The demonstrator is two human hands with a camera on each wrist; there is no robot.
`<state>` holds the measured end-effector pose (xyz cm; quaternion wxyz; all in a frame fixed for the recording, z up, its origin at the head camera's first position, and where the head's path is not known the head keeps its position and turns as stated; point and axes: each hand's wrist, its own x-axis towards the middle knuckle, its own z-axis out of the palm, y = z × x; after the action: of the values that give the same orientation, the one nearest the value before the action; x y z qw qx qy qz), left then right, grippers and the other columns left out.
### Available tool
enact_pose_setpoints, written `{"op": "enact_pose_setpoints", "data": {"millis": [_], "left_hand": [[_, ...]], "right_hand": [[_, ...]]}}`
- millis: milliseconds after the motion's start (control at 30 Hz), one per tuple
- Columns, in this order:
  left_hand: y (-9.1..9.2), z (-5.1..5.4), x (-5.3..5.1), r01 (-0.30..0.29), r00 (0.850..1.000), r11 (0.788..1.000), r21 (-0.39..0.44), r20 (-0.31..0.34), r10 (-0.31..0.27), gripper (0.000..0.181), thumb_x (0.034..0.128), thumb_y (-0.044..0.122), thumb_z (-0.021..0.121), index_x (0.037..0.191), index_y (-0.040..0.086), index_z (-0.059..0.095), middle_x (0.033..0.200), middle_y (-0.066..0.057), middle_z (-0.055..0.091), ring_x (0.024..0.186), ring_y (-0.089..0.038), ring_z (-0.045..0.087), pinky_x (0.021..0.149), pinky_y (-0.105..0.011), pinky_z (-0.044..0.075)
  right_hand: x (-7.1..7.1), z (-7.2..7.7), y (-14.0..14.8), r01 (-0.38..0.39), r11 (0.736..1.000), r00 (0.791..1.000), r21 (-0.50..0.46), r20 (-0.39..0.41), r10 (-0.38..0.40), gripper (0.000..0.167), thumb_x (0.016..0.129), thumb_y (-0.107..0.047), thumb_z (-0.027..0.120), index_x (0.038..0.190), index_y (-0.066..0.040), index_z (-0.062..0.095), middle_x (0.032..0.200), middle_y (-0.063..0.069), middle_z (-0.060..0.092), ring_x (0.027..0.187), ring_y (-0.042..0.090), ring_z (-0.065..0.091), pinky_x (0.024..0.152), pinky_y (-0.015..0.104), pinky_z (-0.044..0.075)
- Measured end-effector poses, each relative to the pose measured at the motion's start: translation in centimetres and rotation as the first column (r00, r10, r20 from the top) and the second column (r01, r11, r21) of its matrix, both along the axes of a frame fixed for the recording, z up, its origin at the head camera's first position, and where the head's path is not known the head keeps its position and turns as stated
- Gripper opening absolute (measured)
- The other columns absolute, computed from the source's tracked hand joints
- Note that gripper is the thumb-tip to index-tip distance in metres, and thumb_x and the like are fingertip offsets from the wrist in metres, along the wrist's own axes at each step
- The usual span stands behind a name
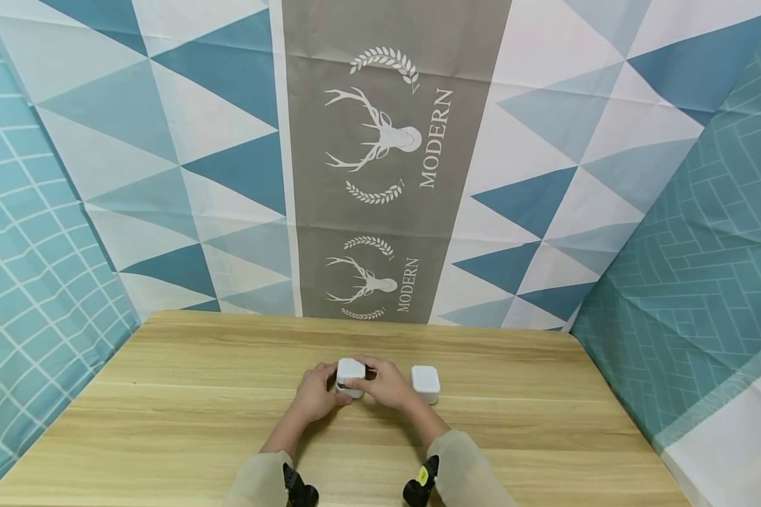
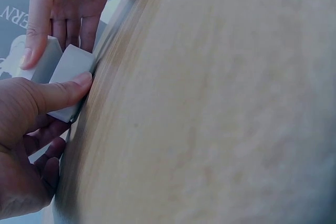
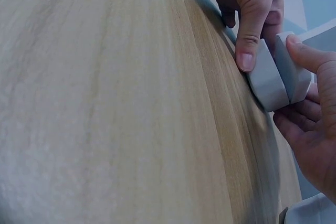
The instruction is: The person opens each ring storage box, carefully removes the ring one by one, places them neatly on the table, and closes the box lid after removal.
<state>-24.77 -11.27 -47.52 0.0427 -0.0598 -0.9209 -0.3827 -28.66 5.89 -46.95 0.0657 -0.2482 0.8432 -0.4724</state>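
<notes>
Two small white blocks with rounded corners are together between my hands, one over the other. My left hand (image 1: 316, 391) pinches the lower block (image 3: 268, 80), its thumb pressed on the near side, close to the tabletop. With thumb and fingers, my right hand (image 1: 385, 382) grips the upper block (image 1: 351, 368). A narrow wedge-shaped gap shows between the blocks in the right wrist view, so the upper one sits slightly tilted. A third white block (image 1: 425, 380) of similar look stands on the table just right of my right hand, untouched.
The wood-grain table (image 1: 184, 401) reaches back to a patterned cloth wall (image 1: 228, 211) behind the blocks. Blue-green cloth (image 1: 691, 282) hangs on the right side, and a blue grid cloth (image 1: 25, 232) on the left.
</notes>
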Motion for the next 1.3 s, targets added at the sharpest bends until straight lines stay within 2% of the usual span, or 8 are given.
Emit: {"op": "enact_pose_setpoints", "data": {"millis": [1300], "left_hand": [[0.01,0.01,0.09,0.002,1.0,1.0,-0.002,-0.001,-0.002,0.068,0.0708,0.022,0.081,0.129,-0.001,0.054,0.118,-0.014,0.06,0.103,-0.029,0.05,0.091,-0.05,0.042]], "right_hand": [[-0.21,-0.15,0.08,-0.009,1.0,1.0,-0.012,0.007,0.009,0.055,0.085,-0.034,0.067,0.13,-0.003,0.055,0.127,0.014,0.059,0.108,0.023,0.061,0.087,0.033,0.052]]}}
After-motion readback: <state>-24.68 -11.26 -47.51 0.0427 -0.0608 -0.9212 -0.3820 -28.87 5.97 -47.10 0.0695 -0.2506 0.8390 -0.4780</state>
